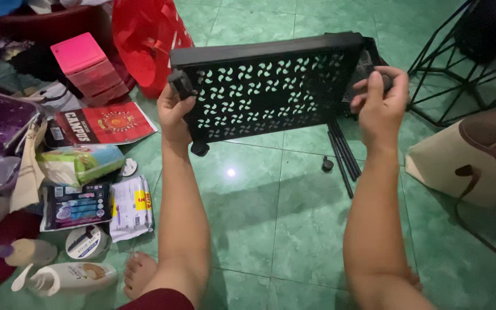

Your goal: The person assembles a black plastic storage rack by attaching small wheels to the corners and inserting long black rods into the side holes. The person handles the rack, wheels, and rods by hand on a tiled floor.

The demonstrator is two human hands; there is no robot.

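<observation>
Head view: green tiled floor [282, 229], cluttered at left with packets, bottles and a small pink drawer unit [90, 69]. I hold the black perforated shelf tray [265, 92] above the floor, tilted on edge, underside facing me. My left hand [174, 109] is closed on the caster fitting [180, 83] at the tray's left corner; my right hand [381, 97] is pinched shut on a small black part at the right corner, which I cannot identify. Both forearms extend forward, wrists raised. Risk: only corner grips support the tray; a slip would likely drop it onto the black rods [343, 158] and loose caster [328, 165] below.
</observation>
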